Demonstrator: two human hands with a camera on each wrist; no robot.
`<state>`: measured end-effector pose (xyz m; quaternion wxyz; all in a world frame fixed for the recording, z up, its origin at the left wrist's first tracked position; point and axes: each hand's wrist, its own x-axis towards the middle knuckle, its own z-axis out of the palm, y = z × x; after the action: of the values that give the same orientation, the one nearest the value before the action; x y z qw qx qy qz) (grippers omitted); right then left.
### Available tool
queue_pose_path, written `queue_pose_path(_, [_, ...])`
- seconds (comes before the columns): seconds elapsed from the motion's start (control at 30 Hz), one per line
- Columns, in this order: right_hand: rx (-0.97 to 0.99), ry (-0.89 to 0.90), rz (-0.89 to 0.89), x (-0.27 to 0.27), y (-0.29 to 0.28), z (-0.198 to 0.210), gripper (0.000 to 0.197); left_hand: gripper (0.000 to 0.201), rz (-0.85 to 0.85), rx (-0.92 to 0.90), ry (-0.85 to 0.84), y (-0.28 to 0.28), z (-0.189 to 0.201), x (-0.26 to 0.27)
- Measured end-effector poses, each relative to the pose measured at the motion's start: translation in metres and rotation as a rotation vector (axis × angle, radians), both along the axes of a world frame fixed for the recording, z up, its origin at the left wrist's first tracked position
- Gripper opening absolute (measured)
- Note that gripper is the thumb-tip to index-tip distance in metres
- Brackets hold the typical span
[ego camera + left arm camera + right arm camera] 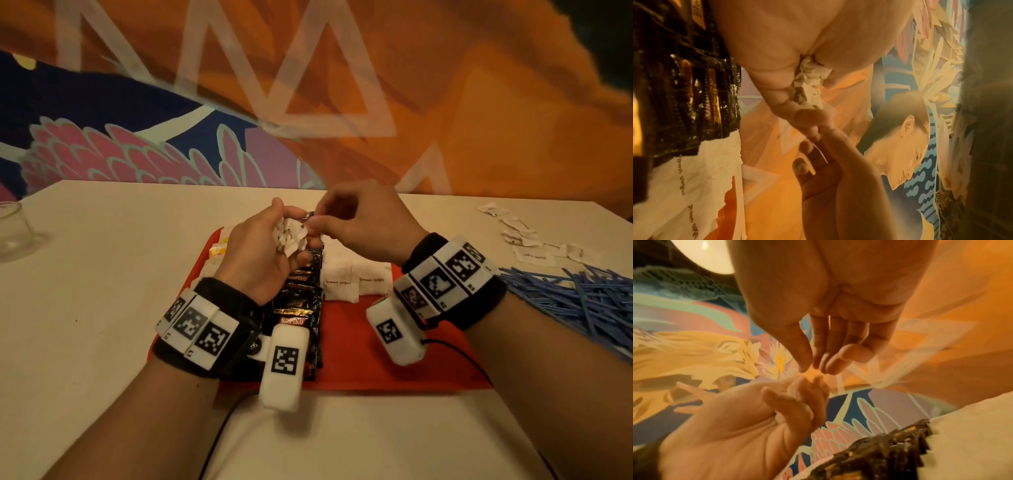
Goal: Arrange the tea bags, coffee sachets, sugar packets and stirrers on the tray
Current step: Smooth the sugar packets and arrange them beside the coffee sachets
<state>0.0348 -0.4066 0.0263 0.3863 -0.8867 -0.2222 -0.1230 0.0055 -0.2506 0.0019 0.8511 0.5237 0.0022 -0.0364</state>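
Note:
My left hand (293, 228) hovers over the far half of the red tray (359, 342) and grips a crumpled bunch of white sugar packets (286, 240), also visible in the left wrist view (809, 81). My right hand (317, 219) meets it from the right, thumb and forefinger pinched together at the bunch's edge (813, 366). Whether they hold a packet is hidden. On the tray lie a column of black Kopiko coffee sachets (301, 294), white brown-sugar packets (342, 274) beside them, and yellow tea bags (217, 251) at the left edge.
A heap of blue stirrers (565, 298) lies on the white table (102, 274) right of the tray. Several loose white packets (527, 243) are scattered behind the heap. A glass (13, 229) stands at the far left. A painted wall rises behind the table.

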Motion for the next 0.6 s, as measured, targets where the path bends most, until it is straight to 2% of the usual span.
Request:
queue_pose_path(0.1, [0.05,0.089,0.01,0.0,0.005,-0.004,0.018,0.037,-0.007,-0.017,0.013,-0.001,-0.001,0.0])
queue_pose_path(0.2, [0.077,0.088,-0.008,0.001,0.006,-0.01,0.01,0.031,-0.006,-0.019,0.002,-0.001,-0.003,0.001])
queue_pose_path(0.37, [0.226,0.083,-0.005,0.005,0.0,-0.013,0.009,0.043,-0.032,0.013,-0.042,-0.002,-0.005,0.003])
queue_pose_path(0.53, [0.364,0.074,0.007,0.008,-0.008,-0.006,0.015,0.038,0.05,0.052,-0.053,-0.002,-0.007,0.006])
queue_pose_path(0.6, [0.437,0.04,-0.016,0.008,-0.009,-0.005,0.018,0.044,0.044,0.077,-0.055,-0.002,-0.006,0.006])
